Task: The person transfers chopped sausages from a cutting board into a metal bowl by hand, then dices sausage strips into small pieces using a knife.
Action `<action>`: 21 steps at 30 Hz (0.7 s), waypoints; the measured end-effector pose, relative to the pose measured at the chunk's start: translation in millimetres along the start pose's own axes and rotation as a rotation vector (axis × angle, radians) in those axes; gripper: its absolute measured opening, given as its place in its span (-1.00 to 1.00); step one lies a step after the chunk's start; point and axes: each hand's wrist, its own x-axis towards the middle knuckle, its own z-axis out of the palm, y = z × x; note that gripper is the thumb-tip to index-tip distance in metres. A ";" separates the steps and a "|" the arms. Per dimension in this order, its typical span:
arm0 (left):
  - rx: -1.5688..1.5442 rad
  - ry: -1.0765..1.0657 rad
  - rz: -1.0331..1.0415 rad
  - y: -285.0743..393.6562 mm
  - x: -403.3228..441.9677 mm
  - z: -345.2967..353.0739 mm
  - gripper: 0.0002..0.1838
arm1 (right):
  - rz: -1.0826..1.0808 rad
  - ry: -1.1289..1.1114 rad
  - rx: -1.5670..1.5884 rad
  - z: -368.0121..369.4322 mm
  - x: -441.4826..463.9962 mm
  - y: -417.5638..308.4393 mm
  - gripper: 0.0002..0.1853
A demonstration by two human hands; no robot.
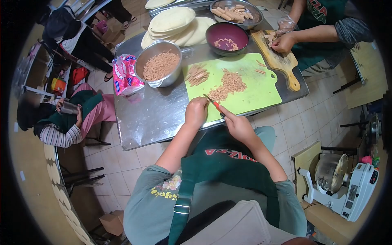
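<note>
My right hand (238,126) grips a knife (216,107) with an orange and black handle, its blade pointing away at the front left of a lime-green cutting board (263,92). Close by the blade, my left hand (197,112) is closed with curled fingers at the board's front left edge; whatever it may hold is hidden. On the board lie a heap of small diced pinkish-brown pieces (232,83), apparently sausage, and a bundle of thin strips (197,75). A few loose strips (260,71) rest near the board's right side.
Behind the board stand a metal pot (174,75) of diced pieces, a purple bowl (240,33) and a metal bowl (259,20) of sausages. Flat dough rounds (173,19) and a pink packet (124,74) lie leftward. A co-worker's hands (284,42) work over a wooden board (289,67).
</note>
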 end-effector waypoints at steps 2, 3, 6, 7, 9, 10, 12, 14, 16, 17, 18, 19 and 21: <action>-0.002 -0.001 -0.005 -0.5 -0.5 0.1 -0.96 | 0.010 0.005 0.060 1.5 -1.5 1.7 -0.53; -0.001 -0.010 -0.011 -2.3 -0.5 0.6 -0.96 | 0.023 -0.022 0.014 -0.3 -4.7 -0.7 -0.52; -0.006 -0.001 -0.013 -6.2 -2.8 1.6 -0.96 | 0.030 -0.047 -0.049 -4.3 -20.8 -4.1 -0.49; -0.017 0.017 -0.004 -6.5 -3.1 1.9 -0.95 | 0.028 -0.040 -0.072 -6.4 -27.0 -3.8 -0.48; -0.033 0.037 0.011 -5.6 -2.1 0.3 -0.95 | 0.034 -0.043 -0.088 -10.1 -37.2 -4.5 -0.48; -0.049 0.059 0.028 -4.9 -1.6 -0.5 -0.95 | 0.038 -0.045 -0.105 -11.8 -39.8 -4.1 -0.48; -0.066 0.056 0.012 -5.7 -4.0 0.7 -0.94 | 0.011 -0.015 -0.077 -13.3 -41.3 0.5 -0.48; -0.083 0.054 -0.004 -5.2 -5.5 0.6 -0.94 | -0.017 0.015 -0.049 -13.7 -40.3 1.6 -0.48; -0.072 0.033 0.010 -3.8 -6.1 -1.2 -0.94 | -0.035 0.068 -0.074 -13.4 -35.0 0.8 -0.48; -0.071 0.035 0.008 -4.2 -6.4 -1.3 -0.94 | -0.037 0.066 -0.073 -13.7 -31.8 -2.3 -0.48; -0.066 0.033 0.016 -3.9 -6.5 -1.3 -0.94 | -0.037 0.068 -0.081 -15.1 -28.6 -7.8 -0.49; -0.062 0.031 0.024 -3.7 -6.0 -1.3 -0.95 | -0.038 0.070 -0.088 -15.3 -26.2 -11.3 -0.49; -0.058 0.025 0.027 -2.7 -4.9 -2.3 -0.95 | -0.058 0.070 -0.111 -12.3 -23.7 -13.0 -0.49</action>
